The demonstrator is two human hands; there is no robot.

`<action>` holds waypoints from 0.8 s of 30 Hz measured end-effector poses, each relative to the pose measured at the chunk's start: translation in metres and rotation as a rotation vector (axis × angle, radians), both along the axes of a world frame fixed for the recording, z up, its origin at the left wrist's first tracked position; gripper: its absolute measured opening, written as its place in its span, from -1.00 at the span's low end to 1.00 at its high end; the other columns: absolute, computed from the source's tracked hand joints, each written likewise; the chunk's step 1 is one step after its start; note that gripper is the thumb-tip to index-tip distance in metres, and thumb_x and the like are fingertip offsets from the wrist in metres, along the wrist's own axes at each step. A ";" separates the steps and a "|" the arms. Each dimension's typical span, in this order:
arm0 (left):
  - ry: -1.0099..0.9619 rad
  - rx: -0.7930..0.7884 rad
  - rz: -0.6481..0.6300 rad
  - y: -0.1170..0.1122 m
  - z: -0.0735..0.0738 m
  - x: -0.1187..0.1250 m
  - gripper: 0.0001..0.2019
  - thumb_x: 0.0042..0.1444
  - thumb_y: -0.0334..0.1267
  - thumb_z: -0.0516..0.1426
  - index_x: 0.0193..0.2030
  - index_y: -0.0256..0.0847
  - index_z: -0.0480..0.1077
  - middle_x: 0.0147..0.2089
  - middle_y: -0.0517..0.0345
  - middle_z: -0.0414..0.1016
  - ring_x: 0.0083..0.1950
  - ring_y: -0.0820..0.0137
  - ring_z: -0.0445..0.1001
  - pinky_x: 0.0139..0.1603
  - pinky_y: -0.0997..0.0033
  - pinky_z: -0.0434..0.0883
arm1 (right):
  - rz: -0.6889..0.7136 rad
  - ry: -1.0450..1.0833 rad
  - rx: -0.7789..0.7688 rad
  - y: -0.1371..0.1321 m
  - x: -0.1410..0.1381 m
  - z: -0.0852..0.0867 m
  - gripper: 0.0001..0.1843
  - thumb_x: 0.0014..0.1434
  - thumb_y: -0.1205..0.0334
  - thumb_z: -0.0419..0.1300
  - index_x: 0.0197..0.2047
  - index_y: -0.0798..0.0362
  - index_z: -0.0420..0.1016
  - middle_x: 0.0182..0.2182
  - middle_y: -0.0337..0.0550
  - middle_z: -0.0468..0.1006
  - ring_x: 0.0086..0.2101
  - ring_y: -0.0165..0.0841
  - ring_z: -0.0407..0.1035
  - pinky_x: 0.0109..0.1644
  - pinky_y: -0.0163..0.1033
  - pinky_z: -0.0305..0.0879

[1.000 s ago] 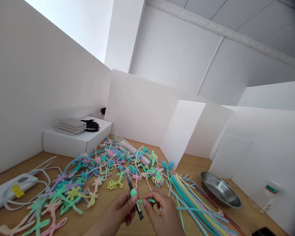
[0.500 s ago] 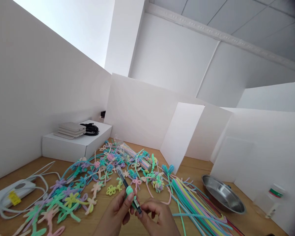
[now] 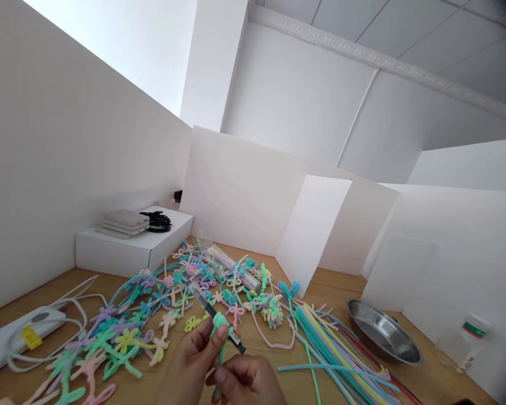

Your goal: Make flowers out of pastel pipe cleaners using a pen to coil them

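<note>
My left hand (image 3: 191, 360) is closed around a black pen (image 3: 204, 301) with a clear cap end, tilted with that end up and to the left. A mint-green pipe cleaner (image 3: 220, 320) is wound round the pen's middle, under my left thumb. Its tail hangs down toward my right hand (image 3: 251, 378), whose thumb and fingers pinch it below the pen. The pen's lower end sticks out above my right hand, apart from it. Some fingertips of both hands are hidden.
Pipe-cleaner flowers (image 3: 126, 340) and chains cover the table's left and middle. Straight pipe cleaners (image 3: 333, 349) lie in a bundle at right, near a metal bowl (image 3: 383, 332) and a clear jar (image 3: 466, 343). At left are a power strip (image 3: 37, 320) with cables and a white box (image 3: 113, 250).
My right hand has left the pen's lower end and moved down and left onto the green pipe cleaner's tail. The pen leans further to the left in my left hand.
</note>
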State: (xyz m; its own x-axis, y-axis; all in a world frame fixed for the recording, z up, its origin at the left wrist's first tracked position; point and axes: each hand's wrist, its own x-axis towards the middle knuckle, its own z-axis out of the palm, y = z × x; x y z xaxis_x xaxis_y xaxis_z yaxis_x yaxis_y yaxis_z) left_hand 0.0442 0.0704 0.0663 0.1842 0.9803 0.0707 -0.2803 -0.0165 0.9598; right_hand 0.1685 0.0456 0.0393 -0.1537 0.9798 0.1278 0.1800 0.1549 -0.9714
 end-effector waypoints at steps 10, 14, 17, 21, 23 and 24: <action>0.010 0.054 -0.225 0.000 -0.002 0.010 -0.63 -0.02 0.10 0.22 -0.45 -0.21 0.43 -0.58 0.25 0.45 -0.56 0.45 0.40 -0.61 0.55 0.27 | -0.178 -0.141 0.129 -0.009 0.044 0.046 -0.52 0.15 -0.17 0.14 -0.16 0.07 0.61 -0.31 -0.03 0.58 -0.31 -0.24 0.45 -0.28 -0.25 0.30; 0.011 0.045 -0.313 -0.009 -0.010 0.018 -0.66 0.03 0.08 0.19 -0.33 -0.19 0.41 -0.56 0.25 0.48 -0.56 0.44 0.44 -0.59 0.53 0.33 | -0.142 -0.142 0.165 -0.010 0.034 0.045 -0.53 0.20 -0.10 0.11 -0.11 0.11 0.59 -0.30 -0.04 0.51 -0.40 -0.32 0.42 -0.39 -0.30 0.28; 0.015 0.031 -0.363 -0.012 -0.018 0.022 -0.66 0.06 0.07 0.18 -0.23 -0.18 0.37 -0.56 0.29 0.48 -0.59 0.47 0.44 -0.59 0.54 0.35 | -0.130 -0.071 0.134 -0.009 0.034 0.043 -0.57 0.20 -0.07 0.13 -0.13 0.11 0.60 -0.30 -0.06 0.48 -0.35 -0.32 0.42 -0.37 -0.30 0.27; 0.017 0.002 -0.437 -0.015 -0.032 0.029 -0.65 0.04 0.07 0.19 -0.29 -0.19 0.34 -0.57 0.25 0.49 -0.63 0.50 0.42 -0.62 0.56 0.32 | -0.142 -0.046 0.118 -0.007 0.038 0.041 -0.63 0.15 -0.04 0.20 -0.23 0.11 0.62 -0.33 -0.10 0.47 -0.29 -0.30 0.38 -0.30 -0.30 0.25; 0.008 -0.021 -0.462 -0.015 -0.038 0.033 -0.63 0.01 0.09 0.20 -0.28 -0.19 0.34 -0.58 0.27 0.48 -0.65 0.54 0.40 -0.61 0.59 0.31 | -0.137 -0.031 0.062 -0.005 0.039 0.041 -0.63 0.12 -0.04 0.22 -0.30 0.13 0.60 -0.41 -0.15 0.44 -0.39 -0.37 0.33 -0.39 -0.34 0.21; 0.000 -0.035 -0.472 -0.016 -0.041 0.035 -0.62 0.00 0.10 0.20 -0.27 -0.19 0.34 -0.59 0.29 0.47 -0.66 0.56 0.38 -0.60 0.60 0.31 | -0.133 -0.016 0.027 -0.004 0.038 0.041 -0.62 0.11 -0.05 0.24 -0.32 0.14 0.59 -0.45 -0.18 0.42 -0.45 -0.40 0.30 -0.44 -0.35 0.18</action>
